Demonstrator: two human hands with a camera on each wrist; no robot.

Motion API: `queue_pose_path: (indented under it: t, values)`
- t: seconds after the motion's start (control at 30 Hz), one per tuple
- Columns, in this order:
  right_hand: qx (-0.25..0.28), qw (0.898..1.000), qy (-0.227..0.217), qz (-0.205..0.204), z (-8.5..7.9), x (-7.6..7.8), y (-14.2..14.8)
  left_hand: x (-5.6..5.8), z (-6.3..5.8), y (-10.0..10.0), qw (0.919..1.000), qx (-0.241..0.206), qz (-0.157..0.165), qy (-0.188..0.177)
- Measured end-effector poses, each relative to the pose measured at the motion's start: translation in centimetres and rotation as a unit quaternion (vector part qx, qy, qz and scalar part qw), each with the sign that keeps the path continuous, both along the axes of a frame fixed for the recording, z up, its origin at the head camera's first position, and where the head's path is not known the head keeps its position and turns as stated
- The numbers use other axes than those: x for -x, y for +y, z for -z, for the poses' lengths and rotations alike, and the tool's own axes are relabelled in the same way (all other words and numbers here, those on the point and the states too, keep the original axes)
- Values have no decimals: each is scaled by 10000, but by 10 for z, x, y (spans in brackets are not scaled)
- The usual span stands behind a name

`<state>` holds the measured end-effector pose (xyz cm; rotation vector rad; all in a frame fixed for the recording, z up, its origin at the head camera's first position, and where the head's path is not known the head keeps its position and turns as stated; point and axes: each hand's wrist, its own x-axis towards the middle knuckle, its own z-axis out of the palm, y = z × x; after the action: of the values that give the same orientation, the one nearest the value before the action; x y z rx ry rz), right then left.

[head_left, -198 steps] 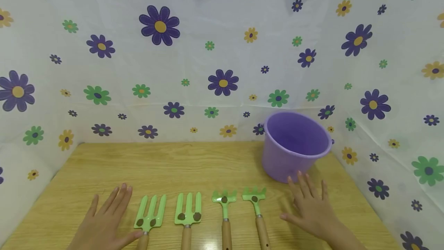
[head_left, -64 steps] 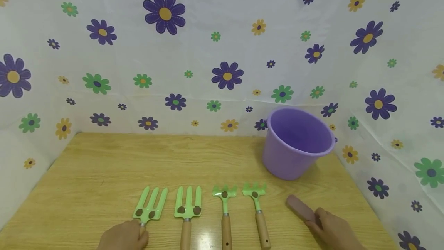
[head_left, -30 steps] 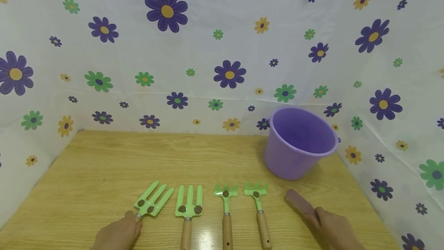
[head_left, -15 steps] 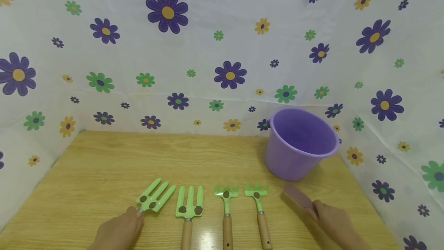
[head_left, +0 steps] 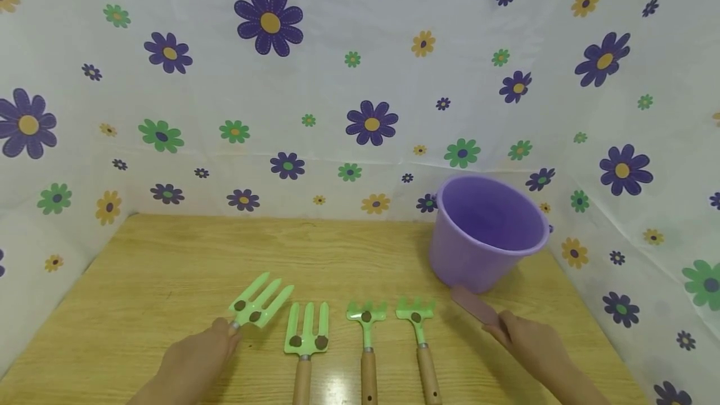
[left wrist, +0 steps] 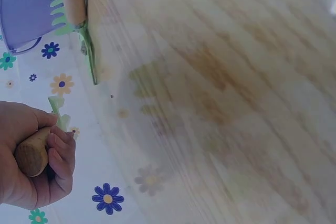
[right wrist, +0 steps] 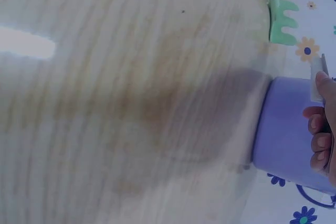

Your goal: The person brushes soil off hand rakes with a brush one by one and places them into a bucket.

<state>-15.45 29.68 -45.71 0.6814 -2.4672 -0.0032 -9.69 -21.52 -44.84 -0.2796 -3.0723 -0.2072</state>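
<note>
The left hand grips a green fork by its handle above the counter, tines ahead, long axis slanting forward-right; the right hand grips a flat brown bar slanting forward-left.

Free tabletop beyond held fork, bucket right

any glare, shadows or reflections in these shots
Head view: small glare on the table, right of the lying fork; left wrist: a flower faintly mirrored in the table; right wrist: bright glare at the left edge, broad shadow left of the purple bucket.
</note>
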Motion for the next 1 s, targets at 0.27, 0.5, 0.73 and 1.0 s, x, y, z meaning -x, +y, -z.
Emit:
queue_pose_path:
  t: [0.27,0.5,0.73,1.0]
  values:
    - [-212,9997,-118,13,-19,7,-16,0,-7,6,9984,-305,-153,-442]
    - [-193,9996,-177,-122,-27,15,-32,0,-9,9,9995,-201,-129,-225]
    - [-338,9977,314,-500,-32,24,-54,2,-14,7,9768,1838,1060,287]
    - [-356,9972,393,-534,-33,33,-84,5,-16,20,9960,571,559,405]
